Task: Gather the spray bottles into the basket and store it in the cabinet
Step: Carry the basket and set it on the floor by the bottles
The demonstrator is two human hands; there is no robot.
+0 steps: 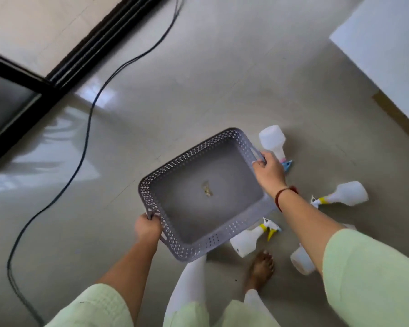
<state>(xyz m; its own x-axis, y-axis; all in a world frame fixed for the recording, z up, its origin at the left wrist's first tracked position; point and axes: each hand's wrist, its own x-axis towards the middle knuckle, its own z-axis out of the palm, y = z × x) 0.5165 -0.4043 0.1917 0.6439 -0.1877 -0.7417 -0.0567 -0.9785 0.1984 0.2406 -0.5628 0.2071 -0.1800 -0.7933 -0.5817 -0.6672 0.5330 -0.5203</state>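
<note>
I hold a grey perforated plastic basket point(189, 241) above the floor. My left hand point(148, 228) grips its near-left handle and my right hand point(269, 172) grips its far-right handle. Only a small scrap lies inside it. Several white spray bottles lie on the floor to the right: one with a blue trigger point(273, 142) behind my right hand, one with a yellow collar point(345, 194), one with a yellow trigger point(247, 240) partly under the basket, and one point(301, 260) partly hidden by my right forearm.
A black cable point(90, 128) snakes across the tiled floor on the left. A black sliding-door track point(85, 50) runs along the far left. A white furniture piece point(387, 55) stands at the top right. My bare foot point(261, 267) is near the bottles.
</note>
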